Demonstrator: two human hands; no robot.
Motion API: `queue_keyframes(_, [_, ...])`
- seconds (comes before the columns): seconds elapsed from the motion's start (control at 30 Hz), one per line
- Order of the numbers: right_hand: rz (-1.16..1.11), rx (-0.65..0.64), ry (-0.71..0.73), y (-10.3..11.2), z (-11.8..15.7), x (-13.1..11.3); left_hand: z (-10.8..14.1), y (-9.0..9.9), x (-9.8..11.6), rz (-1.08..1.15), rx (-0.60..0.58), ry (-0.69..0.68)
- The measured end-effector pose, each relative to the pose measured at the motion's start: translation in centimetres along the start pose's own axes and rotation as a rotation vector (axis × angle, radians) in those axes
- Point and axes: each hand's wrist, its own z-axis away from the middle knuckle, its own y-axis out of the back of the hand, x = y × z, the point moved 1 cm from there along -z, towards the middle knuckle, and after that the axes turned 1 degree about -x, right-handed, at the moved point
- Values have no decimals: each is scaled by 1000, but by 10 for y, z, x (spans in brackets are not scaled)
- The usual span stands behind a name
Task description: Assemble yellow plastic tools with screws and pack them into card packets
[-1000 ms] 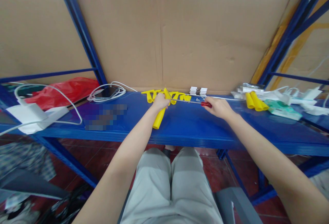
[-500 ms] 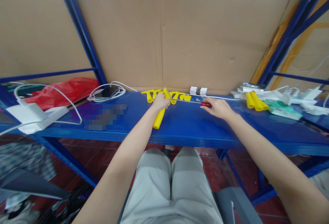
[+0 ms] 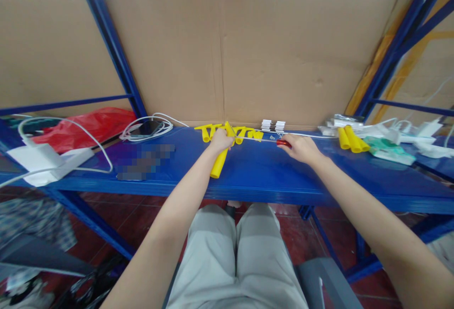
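My left hand [image 3: 222,139] is closed around a yellow tube-shaped piece [image 3: 219,163], whose long end sticks out toward the table's front edge. In my right hand [image 3: 301,147] is a screwdriver [image 3: 283,143] with a red handle, its thin metal shaft pointing left. The shaft's tip meets the yellow piece beside my left fingers; whether it sits in a screw cannot be made out. Several smaller yellow tube pieces [image 3: 240,137] lie behind my left hand. Tiny metal parts [image 3: 272,137] rest on the blue table [image 3: 262,176] near the shaft.
White blocks [image 3: 273,125] stand against the cardboard wall [image 3: 283,53]. At right are more yellow tubes [image 3: 351,139] and a green-white packet [image 3: 389,150]. At left are a coiled white cable [image 3: 147,131], a red bag [image 3: 92,127] and a white power adapter [image 3: 39,160].
The screwdriver's red handle looks slightly turned in my right hand. My left hand and the yellow piece stay in the same place.
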Motion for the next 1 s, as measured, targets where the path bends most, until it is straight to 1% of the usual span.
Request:
queue_keyframes(0.17, [-40, 0, 0, -2, -1, 0, 2, 0, 2, -9, 10, 5])
queue_keyframes(0.33, [-13, -20, -66, -4, -2, 2, -2, -3, -2, 3, -16, -32])
queue_keyframes(0.43, [22, 1, -26, -2, -1, 2, -4, -4, -5, -7, -18, -43])
queue_keyframes(0.57, [17, 23, 38, -1, 0, 1, -4, -2, -5, -29, -15, -23])
queue_keyframes(0.8, [-68, -36, 20, -6, -1, 1, 1, 0, 0, -12, -10, -10])
queue_keyframes(0.9, [-107, -34, 27, -7, -1, 1, 2, 1, 1, -17, 0, -11])
queue_keyframes(1.0, [-101, -29, 22, -7, -1, 1, 0, -1, -1, -11, -1, -13])
